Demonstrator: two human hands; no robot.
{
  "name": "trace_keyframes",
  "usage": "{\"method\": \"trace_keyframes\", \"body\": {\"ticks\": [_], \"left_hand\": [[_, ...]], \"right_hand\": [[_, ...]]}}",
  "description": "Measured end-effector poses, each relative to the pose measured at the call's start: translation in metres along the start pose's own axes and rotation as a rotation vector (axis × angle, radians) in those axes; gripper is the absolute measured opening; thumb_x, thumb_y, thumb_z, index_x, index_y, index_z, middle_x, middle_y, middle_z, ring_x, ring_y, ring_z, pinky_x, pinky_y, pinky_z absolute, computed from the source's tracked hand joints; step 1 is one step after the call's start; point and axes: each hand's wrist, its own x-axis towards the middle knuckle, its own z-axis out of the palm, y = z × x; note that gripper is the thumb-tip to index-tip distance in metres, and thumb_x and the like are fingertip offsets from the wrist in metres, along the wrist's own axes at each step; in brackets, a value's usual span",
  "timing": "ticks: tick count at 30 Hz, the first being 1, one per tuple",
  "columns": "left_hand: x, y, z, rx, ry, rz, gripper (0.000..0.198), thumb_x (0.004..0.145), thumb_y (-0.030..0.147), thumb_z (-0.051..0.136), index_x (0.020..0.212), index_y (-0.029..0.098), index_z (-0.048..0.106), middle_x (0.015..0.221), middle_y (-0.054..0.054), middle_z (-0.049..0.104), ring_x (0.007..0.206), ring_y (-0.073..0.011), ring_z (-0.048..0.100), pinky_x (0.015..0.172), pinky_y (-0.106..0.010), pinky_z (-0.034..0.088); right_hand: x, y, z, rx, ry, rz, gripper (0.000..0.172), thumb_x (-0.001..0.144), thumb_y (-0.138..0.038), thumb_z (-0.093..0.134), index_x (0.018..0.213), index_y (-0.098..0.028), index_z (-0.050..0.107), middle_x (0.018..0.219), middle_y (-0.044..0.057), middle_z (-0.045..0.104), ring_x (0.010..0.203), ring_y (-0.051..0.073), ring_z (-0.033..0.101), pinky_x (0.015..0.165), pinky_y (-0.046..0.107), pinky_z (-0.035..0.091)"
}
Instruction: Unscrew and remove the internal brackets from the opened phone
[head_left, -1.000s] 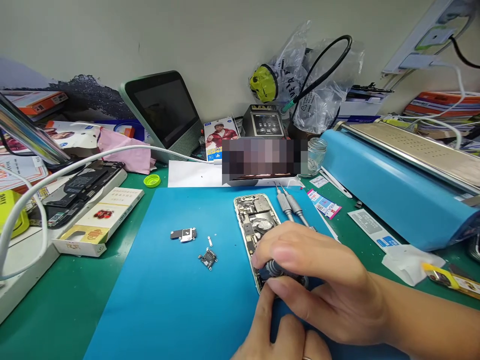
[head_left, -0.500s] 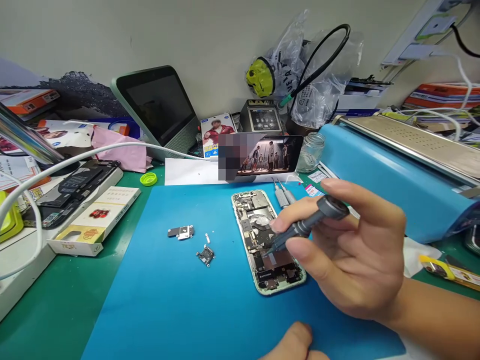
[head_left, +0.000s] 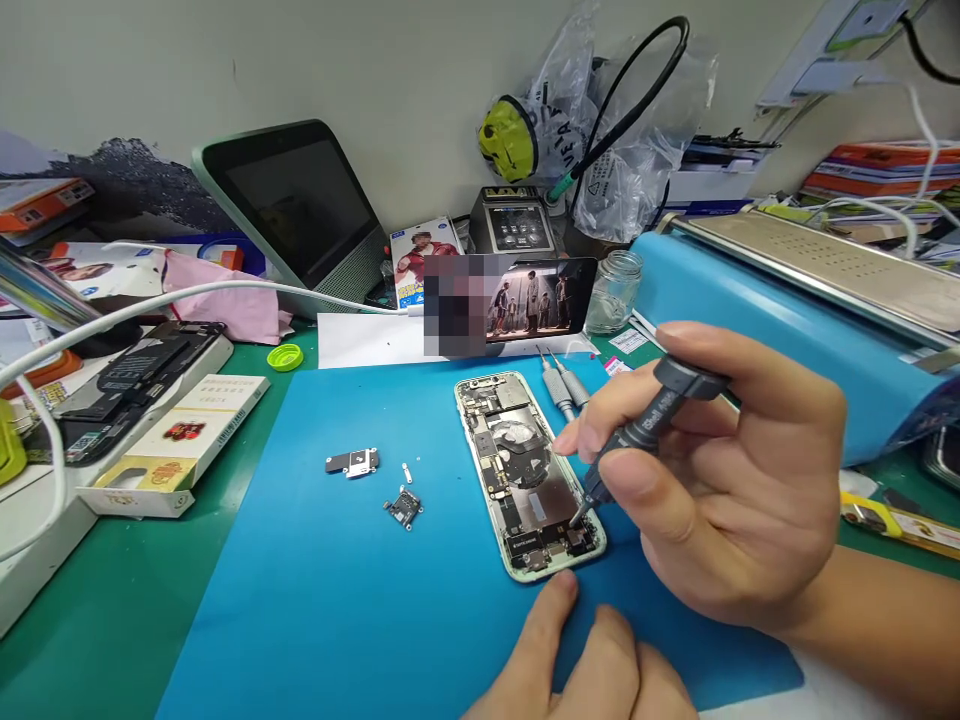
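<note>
My right hand (head_left: 750,480) grips a dark grey screwdriver (head_left: 652,420), its index finger bent over the cap end. The tip points down at the lower right corner of an opened phone (head_left: 536,500) with its insides bare; whether it sits in a screw I cannot tell. At the phone's bottom edge, my left hand (head_left: 585,665) rests with its index finger stretched out against the frame. Its other fingers are bent, and it holds nothing. Left of the phone lie a shield plate (head_left: 352,461), a tiny bracket (head_left: 406,473) and a small dark module (head_left: 403,507).
Two grey screwdrivers (head_left: 559,385) lie beyond the phone on the blue mat (head_left: 315,600). Behind stands a phone playing video (head_left: 540,300), with a glass jar (head_left: 613,290) beside it. A blue machine (head_left: 750,340) is at right; a cigarette box (head_left: 180,440) lies at left.
The screwdriver tip has shifted from the middle of the opened phone to its lower right corner. My left hand has come up, its index finger reaching the phone's bottom edge. The view has shifted slightly.
</note>
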Motion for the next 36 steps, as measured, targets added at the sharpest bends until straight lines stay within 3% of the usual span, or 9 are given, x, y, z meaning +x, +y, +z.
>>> {"method": "trace_keyframes", "body": {"ticks": [3,6,11,17,22,25,29,36], "left_hand": [[0.009,-0.025,-0.013,-0.021,-0.098,0.095,0.023,0.100,0.042,0.059,0.100,0.023,0.070,0.096,-0.003,0.074,0.097,-0.0243,0.075,0.106,-0.050,0.060],[0.014,-0.037,-0.019,-0.028,-0.118,0.107,0.026,0.100,0.045,0.059,0.106,0.023,0.070,0.104,-0.005,0.076,0.106,-0.0277,0.075,0.110,-0.054,0.057],[0.004,-0.024,-0.011,-0.013,-0.079,0.092,0.024,0.099,0.042,0.060,0.109,0.023,0.071,0.109,-0.005,0.077,0.112,-0.0283,0.073,0.112,-0.054,0.055],[-0.008,-0.006,0.000,-0.022,0.158,-0.065,0.019,0.093,0.019,0.061,0.100,0.019,0.079,0.103,0.005,0.078,0.107,-0.0142,0.072,0.111,-0.029,0.055],[-0.001,-0.009,-0.005,-0.031,0.126,-0.064,0.018,0.096,0.022,0.062,0.100,0.020,0.079,0.100,0.004,0.080,0.101,-0.0154,0.073,0.097,-0.029,0.062],[0.002,-0.012,-0.008,-0.002,0.128,-0.065,0.019,0.098,0.024,0.060,0.099,0.021,0.079,0.100,0.002,0.080,0.097,-0.0161,0.074,0.089,-0.027,0.064],[0.003,-0.012,-0.005,-0.037,0.148,-0.060,0.027,0.102,0.019,0.051,0.099,0.020,0.078,0.098,0.005,0.078,0.099,-0.0136,0.074,0.092,-0.027,0.062],[0.002,-0.011,-0.001,-0.029,0.180,-0.062,0.020,0.099,0.020,0.057,0.095,0.019,0.077,0.095,0.007,0.076,0.098,-0.0133,0.073,0.093,-0.029,0.064]], "right_hand": [[0.002,0.000,0.000,-0.013,0.062,-0.001,0.048,0.095,-0.024,0.071,0.139,-0.038,0.059,0.102,0.003,0.070,0.069,0.019,0.065,0.060,0.038,0.058],[0.003,0.002,0.000,0.004,0.063,0.022,0.044,0.096,-0.019,0.067,0.137,-0.034,0.060,0.078,-0.003,0.060,0.064,0.017,0.060,0.059,0.036,0.054],[0.002,0.003,0.001,0.044,0.031,0.049,0.036,0.099,-0.016,0.060,0.132,-0.030,0.061,0.073,-0.005,0.056,0.057,0.014,0.054,0.053,0.034,0.048],[0.015,-0.002,0.001,0.126,0.154,0.087,0.034,0.099,-0.010,0.054,0.123,-0.033,0.060,0.079,-0.003,0.061,0.062,0.017,0.056,0.052,0.034,0.049],[0.024,-0.002,-0.004,0.102,0.179,0.200,0.021,0.102,-0.031,0.054,0.121,-0.033,0.062,0.063,-0.002,0.051,0.049,0.019,0.040,0.042,0.036,0.031],[0.023,-0.002,-0.007,0.147,0.134,0.182,0.025,0.103,-0.042,0.056,0.122,-0.029,0.066,0.057,-0.004,0.045,0.049,0.017,0.039,0.043,0.034,0.029],[0.021,-0.004,-0.007,0.200,0.084,0.156,0.018,0.105,-0.035,0.057,0.116,-0.027,0.068,0.060,-0.006,0.048,0.047,0.011,0.038,0.041,0.028,0.032],[0.010,-0.005,-0.009,0.122,-0.007,0.120,0.021,0.105,-0.026,0.055,0.114,-0.032,0.073,0.058,-0.007,0.049,0.046,0.010,0.044,0.040,0.025,0.037]]}}
